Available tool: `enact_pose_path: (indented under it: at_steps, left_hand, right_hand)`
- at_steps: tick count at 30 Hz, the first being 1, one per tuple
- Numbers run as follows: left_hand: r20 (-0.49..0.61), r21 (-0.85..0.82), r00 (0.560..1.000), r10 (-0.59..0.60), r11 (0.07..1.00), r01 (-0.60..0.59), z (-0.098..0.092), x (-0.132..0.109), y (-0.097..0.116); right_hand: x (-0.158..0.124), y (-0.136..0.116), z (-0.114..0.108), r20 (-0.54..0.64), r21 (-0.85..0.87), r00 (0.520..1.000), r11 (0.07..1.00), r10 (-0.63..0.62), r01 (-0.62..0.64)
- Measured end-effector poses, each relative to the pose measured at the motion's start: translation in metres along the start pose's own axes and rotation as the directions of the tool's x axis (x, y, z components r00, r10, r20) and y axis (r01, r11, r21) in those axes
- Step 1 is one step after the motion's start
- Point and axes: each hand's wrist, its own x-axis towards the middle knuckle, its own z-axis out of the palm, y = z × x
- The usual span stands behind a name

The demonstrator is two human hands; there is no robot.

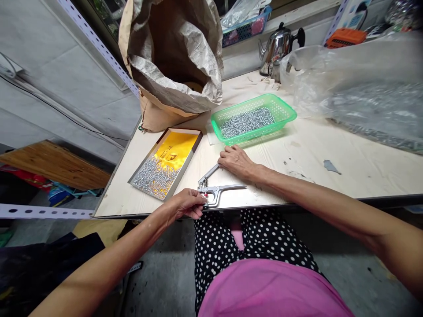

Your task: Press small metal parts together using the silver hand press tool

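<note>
Near the front edge of the table lie metal snap-fastener pliers [214, 190], their handles spread apart. My right hand [238, 162] is closed on the end of the raised upper handle. At the jaws, my left hand [190, 203] is pinched, its fingertips by a small red part of the pliers. Whatever is between those fingertips is too small to make out. Left of the pliers, a shallow box [183, 160] with a yellow inside holds many small silvery metal pieces [155, 178]. Similar small pieces [247, 122] fill the bottom of a green plastic basket [287, 115] beyond my right hand.
A big open paper sack [206, 61] stands at the back left. At the back are a metal kettle [276, 48] and a blue basket [246, 31]. A large clear plastic bag [370, 97] covers the right side of the table [330, 180].
</note>
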Motion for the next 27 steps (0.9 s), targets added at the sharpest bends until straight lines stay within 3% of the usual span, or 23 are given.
enact_pose_path:
  at_steps: [6, 15, 22, 27]
  left_hand:
    - [-0.021, 0.033, 1.000, -0.018, 0.999, 0.019, 0.003, -0.002, 0.004]
    - [-0.021, 0.090, 1.000, 0.009, 0.996, -0.007, 0.005, -0.002, 0.007]
    - [-0.030, 0.101, 0.999, 0.019, 0.995, -0.016, 0.006, -0.002, 0.007]
    - [-0.038, 0.090, 0.999, 0.023, 0.996, -0.020, 0.007, -0.003, 0.005]
  right_hand:
    - [-0.012, -0.001, -0.003, 0.045, -0.055, 0.999, 0.998, 0.001, 0.001]
    - [-0.036, -0.008, -0.007, 0.068, -0.034, 0.988, 0.990, 0.137, -0.134]
    - [-0.027, -0.009, -0.005, 0.050, -0.018, 0.978, 0.979, 0.202, -0.201]
    - [-0.027, -0.012, -0.006, 0.091, -0.018, 0.983, 0.987, 0.160, -0.159]
